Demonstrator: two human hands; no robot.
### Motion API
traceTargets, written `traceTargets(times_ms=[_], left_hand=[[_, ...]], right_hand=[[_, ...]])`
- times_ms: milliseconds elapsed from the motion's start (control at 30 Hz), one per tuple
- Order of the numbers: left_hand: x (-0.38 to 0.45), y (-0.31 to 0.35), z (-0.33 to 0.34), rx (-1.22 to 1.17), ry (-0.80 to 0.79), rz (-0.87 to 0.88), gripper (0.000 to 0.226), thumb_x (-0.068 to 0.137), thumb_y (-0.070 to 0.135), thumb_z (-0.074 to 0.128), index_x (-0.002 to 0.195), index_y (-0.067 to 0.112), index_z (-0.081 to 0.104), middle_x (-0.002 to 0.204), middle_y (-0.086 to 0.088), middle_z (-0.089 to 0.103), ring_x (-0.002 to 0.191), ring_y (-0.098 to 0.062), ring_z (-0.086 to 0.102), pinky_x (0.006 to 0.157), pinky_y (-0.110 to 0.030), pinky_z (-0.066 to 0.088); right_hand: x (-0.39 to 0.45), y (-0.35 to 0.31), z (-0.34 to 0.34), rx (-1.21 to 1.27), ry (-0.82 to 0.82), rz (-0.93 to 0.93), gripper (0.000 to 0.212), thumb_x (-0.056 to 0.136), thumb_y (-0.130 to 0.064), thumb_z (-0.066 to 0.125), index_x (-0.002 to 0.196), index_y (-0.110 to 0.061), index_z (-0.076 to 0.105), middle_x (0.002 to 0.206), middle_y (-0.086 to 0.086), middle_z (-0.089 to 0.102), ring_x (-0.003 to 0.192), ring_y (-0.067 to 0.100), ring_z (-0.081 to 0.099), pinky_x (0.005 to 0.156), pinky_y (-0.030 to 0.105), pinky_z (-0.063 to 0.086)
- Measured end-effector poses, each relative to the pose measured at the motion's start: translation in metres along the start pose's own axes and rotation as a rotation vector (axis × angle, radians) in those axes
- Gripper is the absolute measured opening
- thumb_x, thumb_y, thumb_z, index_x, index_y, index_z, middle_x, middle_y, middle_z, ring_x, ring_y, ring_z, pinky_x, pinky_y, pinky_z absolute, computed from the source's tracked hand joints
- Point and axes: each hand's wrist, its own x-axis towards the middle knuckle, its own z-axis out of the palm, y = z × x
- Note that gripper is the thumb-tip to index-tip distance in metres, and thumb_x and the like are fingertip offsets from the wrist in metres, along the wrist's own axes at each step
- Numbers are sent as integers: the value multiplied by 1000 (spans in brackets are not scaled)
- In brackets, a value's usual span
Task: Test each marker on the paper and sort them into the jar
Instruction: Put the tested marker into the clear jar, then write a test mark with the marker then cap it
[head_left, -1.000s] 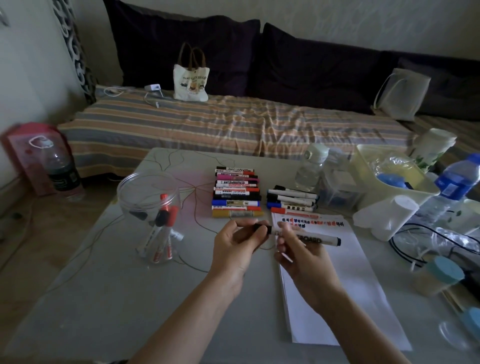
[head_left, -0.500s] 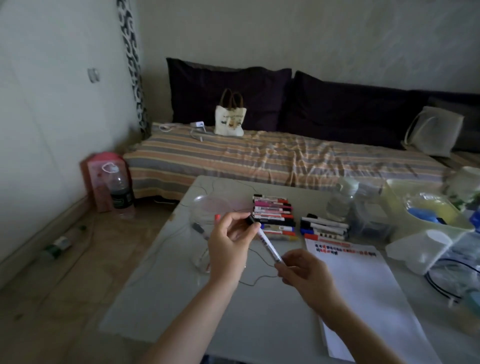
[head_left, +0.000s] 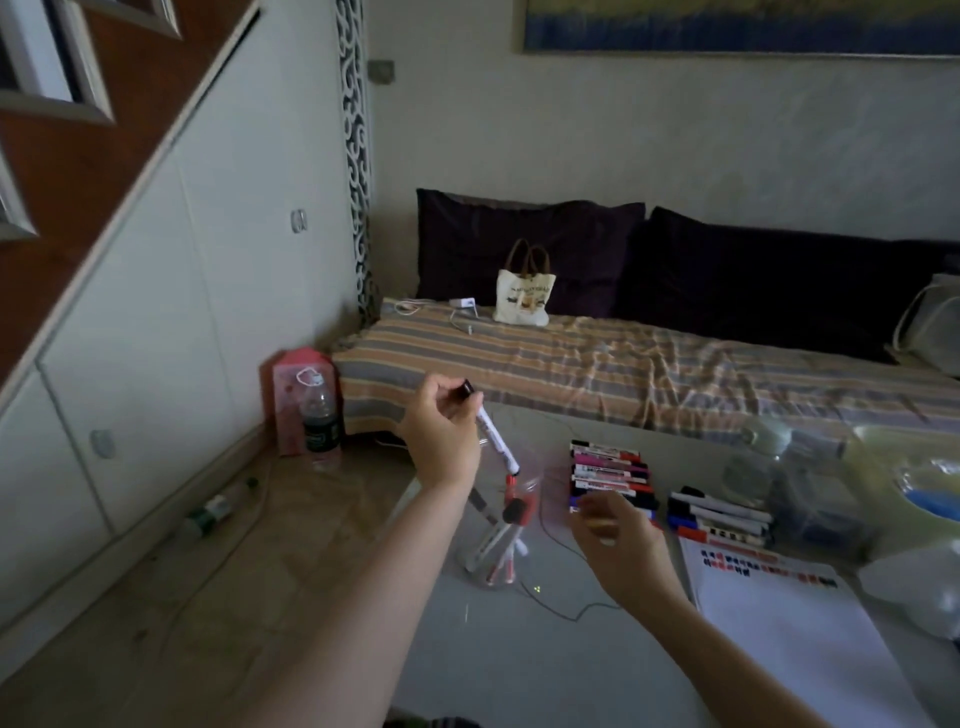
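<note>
table (head_left: 519, 649): grey top, carrying everything listed here.
paper (head_left: 789, 623): white sheet at my right, a row of red and blue test marks along its far edge; most of it bare.
jar (head_left: 491, 540): clear, upright, several markers already standing inside.
untested stack (head_left: 610, 475): a dozen or so markers lying side by side beyond the jar; smaller pile (head_left: 719, 517) just beside the paper. by my count more waits than is sorted.
my left hand (head_left: 441, 431): raised over the jar, pinching the capped end of the black marker (head_left: 493, 436), which slants down toward the jar mouth, not yet inside.
my right hand (head_left: 618, 535): blurred, near the stack; it seems loosely curled and holding nothing.
</note>
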Motion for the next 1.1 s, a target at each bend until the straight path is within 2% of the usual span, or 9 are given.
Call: traceTargets(times_ms=[167,233,333,433,533,667,833,967,1100], left_hand=[[-27,-30,10,357,-239,66,13,82,13,75,83,16,62,85,6,67,79,-10,63,63,-11,42],[-35,-38,14,469,-296,112,11,83,20,74,84,19,63,85,9,67,81,-10,63,72,-20,47],[-48,-38,30,608,-305,394,14,79,26,75,87,24,64,92,10,64,91,-13,58,90,-37,45],[-82,-35,63,531,-454,572,11,82,15,71,91,19,65,96,7,63,92,-11,56,85,-26,46],[-124,-74,89,544,-705,391,23,86,10,66,107,19,64,111,6,59,99,-13,58,82,-25,51],[-149,-134,98,766,-927,234,41,92,24,61,132,20,51,134,1,47,122,-19,45,98,-29,41],[-149,-154,114,833,-874,283,38,92,37,59,126,20,57,127,0,53,117,-19,49,93,-31,44],[-151,-163,120,883,-763,317,34,76,44,74,102,22,70,107,-1,64,101,-21,61,80,-34,50],[-148,-165,121,851,-789,274,35,89,44,59,117,23,62,124,2,53,119,-19,47,97,-34,40]], right_hand=[[-6,31,-5,-31,-13,32,13,89,-11,66,96,-22,66,91,-6,70,78,-1,64,58,4,45],[-5,45,-12,-56,-27,53,15,89,-13,65,96,-26,65,90,-8,69,76,1,65,55,7,45],[3,69,-25,-100,-27,88,19,90,-12,64,95,-30,63,90,-9,68,76,3,65,57,11,45],[15,94,-36,-165,-23,155,19,90,-10,62,96,-28,61,93,-3,68,75,2,62,55,12,43],[25,119,-47,-220,-37,235,20,90,-9,60,101,-25,63,98,0,68,77,6,62,57,15,46],[33,146,-59,-378,-79,207,28,90,-8,59,115,-19,65,112,3,67,99,17,62,85,30,52],[63,154,-46,-578,-154,27,39,94,-13,54,132,-21,56,134,1,55,120,21,53,101,36,41],[88,156,-17,-694,-199,-118,45,94,-19,53,138,-25,46,140,-5,47,130,16,44,105,38,30],[91,164,-4,-759,-170,-151,48,92,-30,59,138,-28,45,139,-5,50,128,18,46,104,39,31]])
